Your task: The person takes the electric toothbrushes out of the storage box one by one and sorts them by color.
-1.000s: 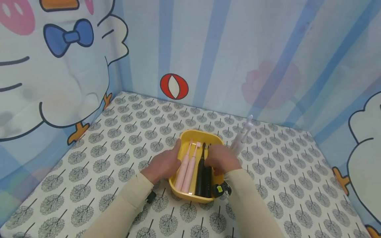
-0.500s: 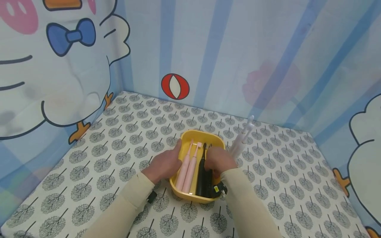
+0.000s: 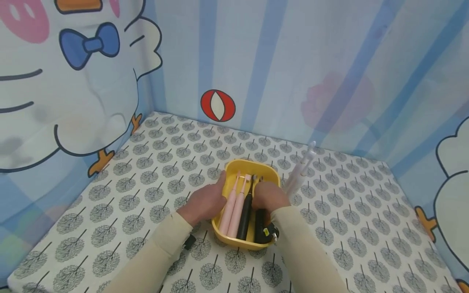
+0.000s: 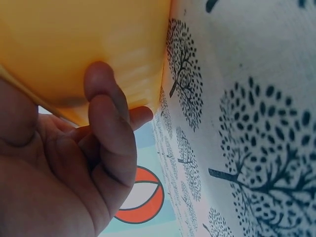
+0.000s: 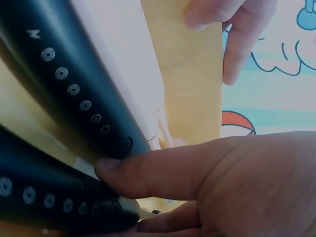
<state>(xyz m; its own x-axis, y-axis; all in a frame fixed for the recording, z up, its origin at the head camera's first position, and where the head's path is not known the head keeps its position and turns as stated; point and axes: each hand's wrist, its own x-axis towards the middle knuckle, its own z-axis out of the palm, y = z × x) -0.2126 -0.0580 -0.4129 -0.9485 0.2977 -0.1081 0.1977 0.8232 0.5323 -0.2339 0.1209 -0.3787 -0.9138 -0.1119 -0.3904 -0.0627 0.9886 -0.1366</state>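
A yellow plastic box (image 3: 239, 244) holds two pink electric toothbrushes, a left one (image 3: 227, 213) and a right one (image 3: 236, 213), and two black ones. My left hand (image 3: 205, 201) grips the box's left wall, thumb at the rim and fingertips against the outside in the left wrist view. Inside the box, my right hand (image 3: 270, 196) has its thumb and fingers around the neck end of the right black toothbrush (image 5: 54, 197). Its thumb tip lies at the left black toothbrush (image 5: 74, 64), which rests alongside the pink pair. My right hand hides part of the right black toothbrush.
Behind the box on the right lies a long transparent plastic object (image 3: 299, 170). A tree-patterned cloth (image 3: 146, 195) covers the table, with a cartoon-printed curtain (image 3: 234, 53) hanging behind and at the sides.
The left black toothbrush has shifted left against the pink ones, opening a gap between the two black ones. My left hand keeps its hold on the box.
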